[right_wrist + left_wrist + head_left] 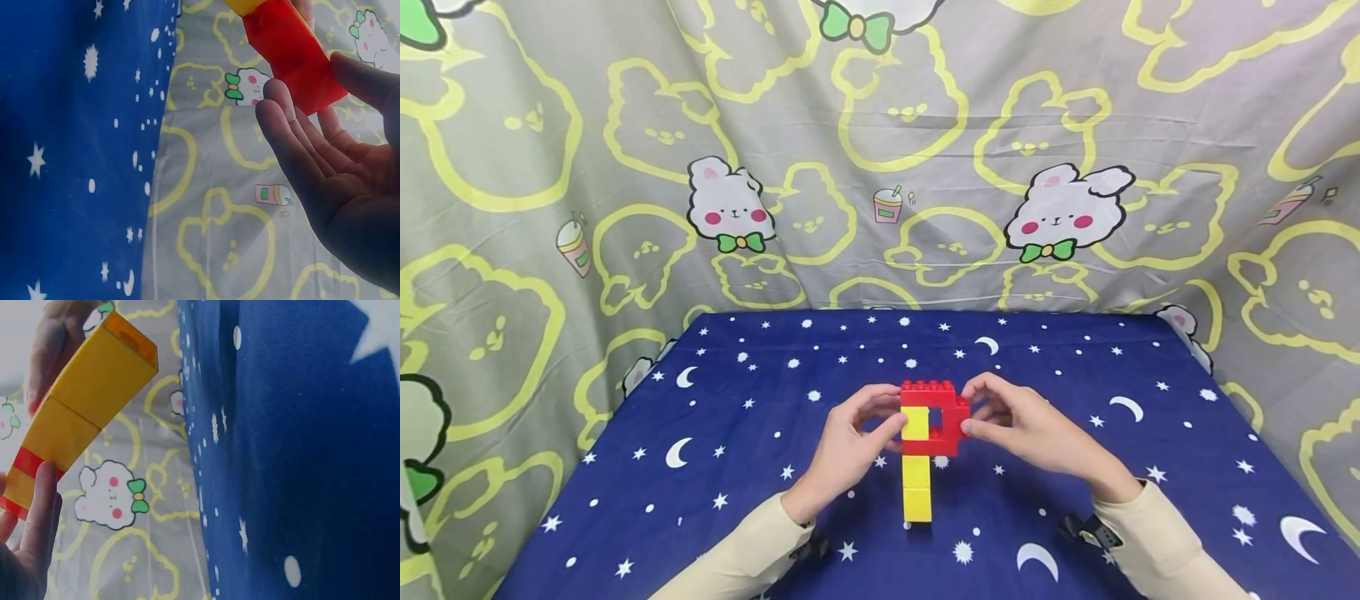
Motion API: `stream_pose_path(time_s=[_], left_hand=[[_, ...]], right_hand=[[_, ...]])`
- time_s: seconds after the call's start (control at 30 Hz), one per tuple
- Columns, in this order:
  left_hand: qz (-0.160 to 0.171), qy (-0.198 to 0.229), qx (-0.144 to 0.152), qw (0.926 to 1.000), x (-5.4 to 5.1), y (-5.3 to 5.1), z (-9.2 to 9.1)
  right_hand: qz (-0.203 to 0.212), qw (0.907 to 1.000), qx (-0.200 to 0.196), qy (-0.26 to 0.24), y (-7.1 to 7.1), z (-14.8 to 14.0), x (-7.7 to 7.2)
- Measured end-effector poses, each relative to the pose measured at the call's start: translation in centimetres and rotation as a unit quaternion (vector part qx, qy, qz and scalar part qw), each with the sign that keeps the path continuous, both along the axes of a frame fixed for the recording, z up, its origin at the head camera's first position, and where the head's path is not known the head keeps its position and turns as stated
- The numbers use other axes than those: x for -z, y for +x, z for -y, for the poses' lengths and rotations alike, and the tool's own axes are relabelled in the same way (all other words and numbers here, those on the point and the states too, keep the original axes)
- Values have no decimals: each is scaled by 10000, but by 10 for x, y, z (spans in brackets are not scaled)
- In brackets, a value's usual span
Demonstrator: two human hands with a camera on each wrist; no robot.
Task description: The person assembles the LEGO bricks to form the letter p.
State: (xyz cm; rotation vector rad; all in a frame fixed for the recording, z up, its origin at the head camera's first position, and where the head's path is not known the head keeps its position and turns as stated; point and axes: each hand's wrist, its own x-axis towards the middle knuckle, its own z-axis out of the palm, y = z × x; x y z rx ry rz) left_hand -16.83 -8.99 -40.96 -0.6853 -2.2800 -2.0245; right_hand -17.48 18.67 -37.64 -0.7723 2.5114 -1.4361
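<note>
A build of red and yellow toy bricks is held up above the table. In the head view its yellow bricks (917, 473) form a stem, and red bricks (928, 399) make a loop around a small gap at the upper right. My left hand (850, 437) pinches the build from the left, thumb on the upper yellow brick. From the right, my right hand (1026, 425) has thumb and fingertips at the outer red brick (955, 418). The left wrist view shows the stem's hollow underside (131, 340). In the right wrist view the thumb lies against the red part (294, 56).
A dark blue cloth (760, 467) with white moons and stars covers the table. Behind it and at both sides hangs a grey curtain (820, 292) with bear and rabbit prints. Dark straps (1093, 531) circle the wrists by the light sleeves.
</note>
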Motion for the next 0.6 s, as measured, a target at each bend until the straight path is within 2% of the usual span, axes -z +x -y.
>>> stream_pose_path(time_s=[0.17, 0.33, 0.6], left_hand=[[301, -78, -63, 9995, 7, -5, 1], [638, -62, -35, 9979, 11, -8, 0], [801, -174, 0, 9966, 18, -12, -1]], right_hand=[[209, 9998, -12, -39, -4, 2, 8], [446, 9989, 157, 49, -7, 4, 15], [553, 9980, 309, -40, -12, 6, 26]])
